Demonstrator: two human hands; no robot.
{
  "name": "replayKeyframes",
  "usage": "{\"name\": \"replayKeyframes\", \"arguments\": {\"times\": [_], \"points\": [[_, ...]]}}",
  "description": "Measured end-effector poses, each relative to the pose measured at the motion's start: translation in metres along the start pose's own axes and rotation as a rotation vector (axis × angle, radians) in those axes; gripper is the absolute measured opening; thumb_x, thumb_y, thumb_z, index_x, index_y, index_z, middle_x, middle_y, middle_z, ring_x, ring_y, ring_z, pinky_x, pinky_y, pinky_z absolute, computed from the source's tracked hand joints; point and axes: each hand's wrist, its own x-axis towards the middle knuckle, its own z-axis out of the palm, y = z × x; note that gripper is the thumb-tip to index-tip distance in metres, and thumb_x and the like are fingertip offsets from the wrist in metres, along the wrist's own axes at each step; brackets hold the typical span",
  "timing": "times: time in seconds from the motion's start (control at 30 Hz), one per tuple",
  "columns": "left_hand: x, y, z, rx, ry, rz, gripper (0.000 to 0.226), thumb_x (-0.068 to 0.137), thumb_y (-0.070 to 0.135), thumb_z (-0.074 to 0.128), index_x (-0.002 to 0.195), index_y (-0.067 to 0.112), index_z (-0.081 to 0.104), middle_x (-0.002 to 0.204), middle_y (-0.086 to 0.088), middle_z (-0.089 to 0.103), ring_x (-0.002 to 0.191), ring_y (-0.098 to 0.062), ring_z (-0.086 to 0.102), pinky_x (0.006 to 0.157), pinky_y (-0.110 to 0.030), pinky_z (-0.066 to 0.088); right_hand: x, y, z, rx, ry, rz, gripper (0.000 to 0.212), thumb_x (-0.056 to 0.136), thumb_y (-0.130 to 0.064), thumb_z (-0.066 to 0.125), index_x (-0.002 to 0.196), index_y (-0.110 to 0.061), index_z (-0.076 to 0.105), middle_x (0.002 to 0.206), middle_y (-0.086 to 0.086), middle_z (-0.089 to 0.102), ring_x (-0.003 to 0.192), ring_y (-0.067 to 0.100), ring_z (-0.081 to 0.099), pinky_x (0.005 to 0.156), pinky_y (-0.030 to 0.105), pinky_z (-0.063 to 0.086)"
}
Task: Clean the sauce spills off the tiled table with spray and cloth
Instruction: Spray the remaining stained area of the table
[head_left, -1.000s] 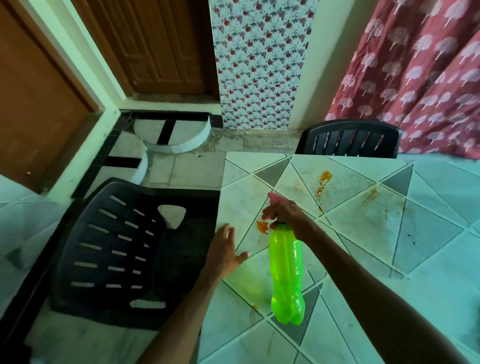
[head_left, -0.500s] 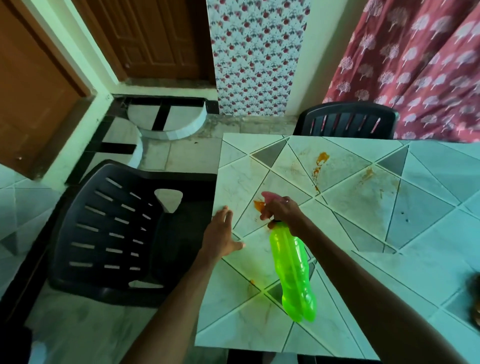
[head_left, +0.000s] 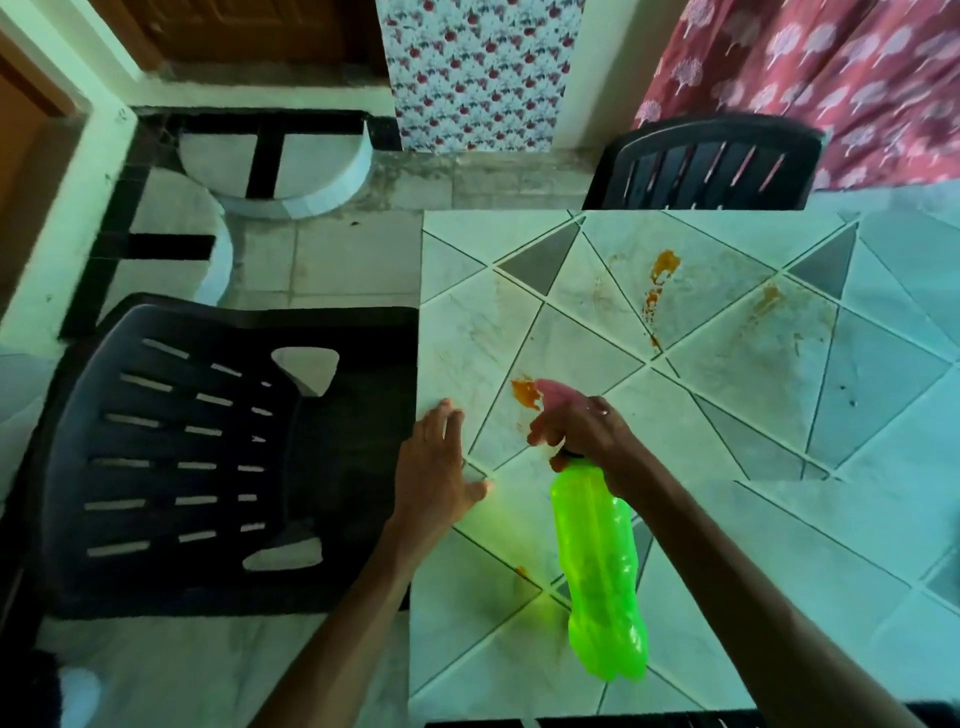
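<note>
My right hand (head_left: 584, 428) grips the pink spray head of a bright green spray bottle (head_left: 600, 569), which is held tilted above the tiled table (head_left: 727, 545). The nozzle points at an orange sauce blob (head_left: 525, 392) just ahead of it near the table's left edge. My left hand (head_left: 434, 467) rests flat on the table's left edge, fingers straight. A longer sauce streak (head_left: 657, 283) and a faint smear (head_left: 766, 301) lie farther back. A small spot (head_left: 521, 571) sits near the bottle's lower half. No cloth is in view.
A black plastic chair (head_left: 171, 457) stands tight against the table's left side. Another black chair (head_left: 711, 163) is tucked at the far edge. A red patterned curtain (head_left: 831, 78) hangs at the back right. Floor steps lie at the back left.
The view has tilted down and closer over the table. My right hand with the bottle stays aimed at the near sauce blob; my left hand stays on the table edge.
</note>
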Motion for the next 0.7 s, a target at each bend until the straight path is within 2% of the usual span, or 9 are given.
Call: {"name": "replayKeyframes", "arguments": {"times": [0.13,0.2,0.3,0.4,0.5,0.6,0.67,0.7], "points": [[0.008,0.014,0.0,-0.014,-0.006,-0.08,0.095,0.073,0.052,0.076,0.147,0.012,0.031,0.158,-0.01,0.022,0.14,-0.03,0.028,0.108,-0.04,0.037,0.001,0.006,-0.005,0.007,0.105,0.093,0.04,0.082,-0.009,0.052,0.117,-0.015,0.071,0.075,0.018,0.066,0.051,0.017,0.06,0.046,0.025,0.049],[0.014,0.02,-0.001,-0.012,0.011,-0.08,0.095,0.075,0.054,0.074,0.148,0.012,0.03,0.158,-0.01,0.021,0.14,-0.03,0.026,0.111,-0.042,0.034,-0.001,0.006,-0.016,0.005,0.13,0.138,0.042,0.088,-0.004,0.05,0.122,-0.021,0.068,0.074,0.014,0.068,0.054,0.018,0.061,0.049,0.026,0.051],[0.021,0.033,-0.002,0.003,0.011,-0.031,0.093,0.078,0.055,0.071,0.15,0.014,0.028,0.16,-0.009,0.018,0.143,-0.03,0.022,0.111,-0.043,0.031,-0.006,0.007,-0.042,0.038,0.156,0.133,0.042,0.091,-0.005,0.056,0.125,-0.028,0.064,0.074,0.004,0.069,0.057,0.012,0.059,0.053,0.027,0.054],[0.025,0.05,0.002,0.013,0.001,0.029,0.095,0.076,0.055,0.073,0.15,0.014,0.03,0.159,-0.01,0.022,0.142,-0.03,0.024,0.11,-0.042,0.032,-0.011,0.01,-0.064,0.088,0.246,0.145,0.043,0.089,-0.001,0.055,0.122,-0.027,0.066,0.084,0.011,0.071,0.058,0.01,0.061,0.051,0.027,0.053],[0.027,0.071,0.008,0.016,0.0,0.128,0.094,0.074,0.056,0.075,0.148,0.015,0.035,0.158,-0.011,0.026,0.141,-0.031,0.027,0.109,-0.043,0.035,-0.016,0.013,-0.081,0.138,0.276,0.127,0.041,0.093,-0.004,0.049,0.127,-0.021,0.065,0.083,0.02,0.066,0.063,0.016,0.065,0.052,0.027,0.053],[0.032,0.097,0.015,0.003,-0.043,0.19,0.092,0.077,0.058,0.071,0.151,0.02,0.031,0.161,-0.009,0.02,0.146,-0.03,0.02,0.115,-0.044,0.027,-0.02,0.017,-0.104,0.164,0.286,0.119,0.04,0.091,-0.002,0.05,0.12,-0.025,0.066,0.089,0.025,0.067,0.065,0.015,0.064,0.056,0.029,0.054],[0.038,0.114,0.022,-0.014,-0.063,0.245,0.093,0.078,0.057,0.071,0.152,0.019,0.03,0.162,-0.009,0.018,0.147,-0.03,0.018,0.117,-0.043,0.024,-0.021,0.022,-0.121,0.159,0.29,0.123,0.038,0.088,-0.002,0.053,0.111,-0.028,0.068,0.098,0.022,0.072,0.065,0.012,0.063,0.06,0.03,0.057],[0.04,0.125,0.026,-0.035,-0.085,0.274,0.093,0.079,0.055,0.071,0.153,0.017,0.029,0.163,-0.009,0.016,0.148,-0.031,0.016,0.118,-0.042,0.02,-0.021,0.026,-0.131,0.172,0.311,0.139,0.041,0.086,-0.002,0.052,0.113,-0.028,0.069,0.098,0.02,0.073,0.066,0.014,0.065,0.06,0.03,0.057]]}}
